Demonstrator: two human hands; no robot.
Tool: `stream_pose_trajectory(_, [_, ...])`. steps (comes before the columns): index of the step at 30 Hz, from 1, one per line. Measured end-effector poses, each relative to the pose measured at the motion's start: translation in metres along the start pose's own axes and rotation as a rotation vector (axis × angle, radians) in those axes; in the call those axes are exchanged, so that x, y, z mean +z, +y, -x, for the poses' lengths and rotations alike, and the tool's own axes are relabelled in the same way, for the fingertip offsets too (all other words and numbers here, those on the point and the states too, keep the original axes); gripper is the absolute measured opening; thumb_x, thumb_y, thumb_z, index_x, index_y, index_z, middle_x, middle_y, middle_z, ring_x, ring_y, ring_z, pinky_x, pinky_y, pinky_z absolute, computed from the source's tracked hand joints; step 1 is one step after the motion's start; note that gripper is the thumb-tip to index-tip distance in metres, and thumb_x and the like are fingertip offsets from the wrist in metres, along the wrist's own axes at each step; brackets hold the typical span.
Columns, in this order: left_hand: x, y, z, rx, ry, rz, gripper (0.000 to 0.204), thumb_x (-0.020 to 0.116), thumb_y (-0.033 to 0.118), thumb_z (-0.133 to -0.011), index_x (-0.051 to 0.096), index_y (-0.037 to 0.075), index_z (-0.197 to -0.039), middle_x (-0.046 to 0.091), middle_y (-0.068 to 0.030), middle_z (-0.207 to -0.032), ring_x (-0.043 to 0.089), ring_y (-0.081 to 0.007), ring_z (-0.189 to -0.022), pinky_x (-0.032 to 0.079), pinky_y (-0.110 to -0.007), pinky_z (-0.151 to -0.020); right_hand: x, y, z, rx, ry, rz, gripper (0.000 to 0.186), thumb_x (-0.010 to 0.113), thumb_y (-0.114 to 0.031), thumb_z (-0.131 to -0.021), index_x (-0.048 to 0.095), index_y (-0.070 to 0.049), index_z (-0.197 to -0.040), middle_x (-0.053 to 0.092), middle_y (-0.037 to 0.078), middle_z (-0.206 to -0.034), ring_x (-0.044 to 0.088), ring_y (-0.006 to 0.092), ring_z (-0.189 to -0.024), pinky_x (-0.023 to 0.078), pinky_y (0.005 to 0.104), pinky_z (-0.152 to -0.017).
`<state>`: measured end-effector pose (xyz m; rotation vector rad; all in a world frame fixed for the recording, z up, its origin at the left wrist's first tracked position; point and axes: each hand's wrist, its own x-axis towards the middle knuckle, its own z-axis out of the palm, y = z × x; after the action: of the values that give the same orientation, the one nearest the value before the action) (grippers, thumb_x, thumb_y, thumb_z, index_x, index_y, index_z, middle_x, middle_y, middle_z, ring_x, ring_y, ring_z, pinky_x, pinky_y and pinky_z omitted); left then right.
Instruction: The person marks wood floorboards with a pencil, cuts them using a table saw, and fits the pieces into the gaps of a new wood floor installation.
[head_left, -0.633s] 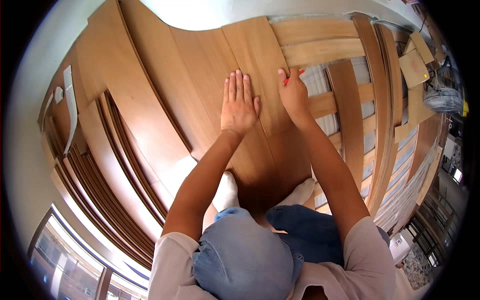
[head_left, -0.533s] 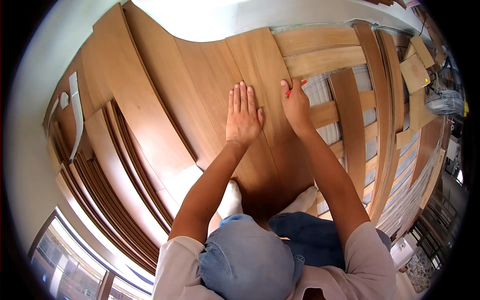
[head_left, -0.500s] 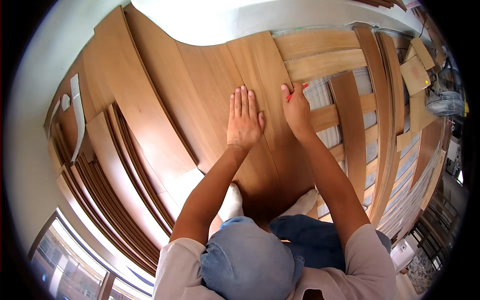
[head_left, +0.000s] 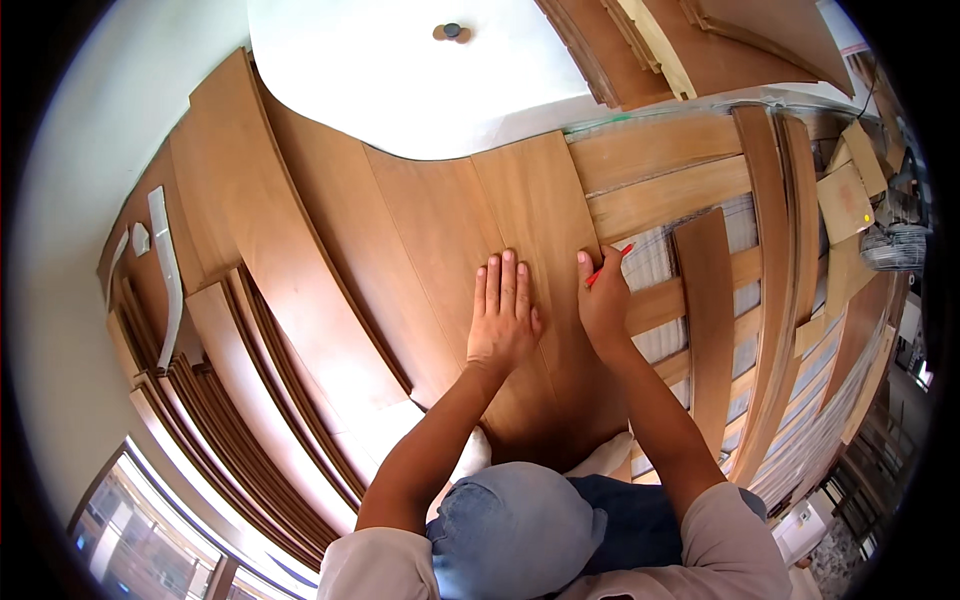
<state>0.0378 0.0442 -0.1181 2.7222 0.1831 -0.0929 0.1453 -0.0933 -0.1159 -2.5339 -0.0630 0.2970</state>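
Observation:
My left hand (head_left: pixel 504 312) lies flat on a wooden floorboard (head_left: pixel 540 200), its fingers straight and pointing toward the white wall. At that board's right edge is my right hand (head_left: pixel 604 295), closed around a red pencil (head_left: pixel 609 266), with the thumb resting on the wood. The pencil sticks out past the board's edge, over the bare strips. Joined boards (head_left: pixel 425 215) continue to the left of my left hand. Right of my right hand, wooden battens (head_left: pixel 655 305) run crosswise over a grey sheet, and a loose board (head_left: pixel 705 330) lies across them.
Stacked boards (head_left: pixel 215 420) lie at the left, near a window (head_left: pixel 140 540). Long planks (head_left: pixel 775 270) cross the battens at the right. Beyond them are cardboard pieces (head_left: pixel 843 205) and a wrapped coil (head_left: pixel 893 246). More boards (head_left: pixel 690 50) stand at the far wall (head_left: pixel 400 90).
The view has tilted up, bringing more of the far wall and the boards by it into sight. Both hands keep about the same places on the board.

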Motion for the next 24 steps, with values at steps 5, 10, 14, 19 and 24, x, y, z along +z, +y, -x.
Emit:
stream_pose_trajectory(5, [-0.002,0.001,-0.002,-0.004,-0.038,0.027,0.069,0.051,0.026,-0.09,0.033,-0.012,-0.146,0.022,-0.0298,-0.157,0.02,-0.0441,-0.147,0.016,-0.054,-0.121,0.001,0.005,0.001,0.02,-0.022,-0.013,0.042,0.06,-0.034,-0.098,0.05,0.001,-0.12,0.066,0.025,-0.102,0.065,0.0422,-0.091,0.052,0.0472,-0.077])
stream_pose_trajectory(10, [-0.003,0.001,0.003,-0.007,-0.049,-0.03,0.071,0.051,0.03,-0.091,0.033,-0.009,-0.147,0.023,-0.0296,-0.157,0.021,-0.0421,-0.148,0.016,-0.054,-0.122,0.003,0.009,0.002,-0.034,0.013,0.001,0.04,0.06,-0.032,-0.099,0.05,0.0,-0.119,0.067,0.022,-0.096,0.066,0.0401,-0.087,0.052,0.046,-0.074])
stream_pose_trajectory(14, [0.0,0.0,0.004,-0.008,-0.049,-0.033,0.071,0.05,0.03,-0.092,0.032,-0.01,-0.148,0.023,-0.0295,-0.157,0.02,-0.0418,-0.148,0.015,-0.053,-0.122,0.003,0.007,0.003,-0.02,-0.003,-0.054,0.041,0.061,-0.034,-0.098,0.051,0.001,-0.117,0.066,0.024,-0.094,0.065,0.0427,-0.087,0.052,0.0467,-0.074])
stream_pose_trajectory(19, [0.009,0.003,0.002,-0.025,0.076,0.072,0.069,0.054,0.023,-0.089,0.033,-0.01,-0.146,0.026,-0.0288,-0.156,0.024,-0.0434,-0.146,0.019,-0.053,-0.121,0.003,0.028,-0.004,-0.013,0.003,-0.114,0.04,0.063,-0.037,-0.097,0.054,-0.002,-0.114,0.068,0.021,-0.088,0.066,0.0391,-0.08,0.052,0.0443,-0.07])
stream_pose_trajectory(24, [0.006,-0.004,0.0,0.005,0.147,0.075,0.065,0.051,0.025,-0.093,0.034,-0.007,-0.147,0.03,-0.0259,-0.155,0.029,-0.0401,-0.145,0.02,-0.051,-0.121,0.002,0.024,-0.015,-0.1,0.078,-0.263,0.038,0.066,-0.035,-0.096,0.056,-0.001,-0.11,0.07,0.018,-0.091,0.068,0.0336,-0.082,0.053,0.0397,-0.071])
